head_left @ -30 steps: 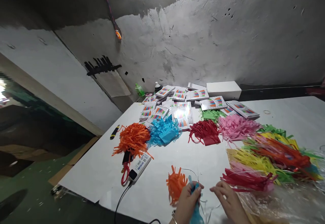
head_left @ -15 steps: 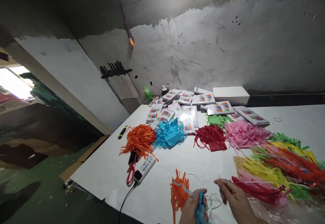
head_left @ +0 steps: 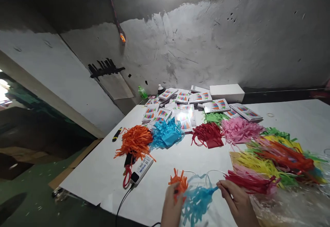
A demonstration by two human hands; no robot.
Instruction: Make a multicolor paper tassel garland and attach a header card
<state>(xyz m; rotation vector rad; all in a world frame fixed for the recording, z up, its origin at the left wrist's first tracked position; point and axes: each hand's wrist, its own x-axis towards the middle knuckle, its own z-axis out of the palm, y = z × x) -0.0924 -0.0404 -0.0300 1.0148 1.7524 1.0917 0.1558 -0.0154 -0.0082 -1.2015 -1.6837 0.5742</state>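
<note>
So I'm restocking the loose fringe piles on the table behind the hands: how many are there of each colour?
Orange pile: 1
Blue pile: 1
Red pile: 1
Pink pile: 1
Green pile: 1
Total: 5

Table (head_left: pixel 103 175): power strip (head_left: pixel 141 169) lay near the front-left edge, a knife (head_left: pixel 116 134) behind it at the left edge. Tassel heaps (head_left: pixel 165 134) ran across the middle; card packs (head_left: pixel 180 105) lay behind them, a box (head_left: pixel 227 92) at the back against the wall (head_left: pixel 206 48). Tassel pile (head_left: pixel 278 161) lay right, on plastic wrap (head_left: pixel 296 199).
</note>
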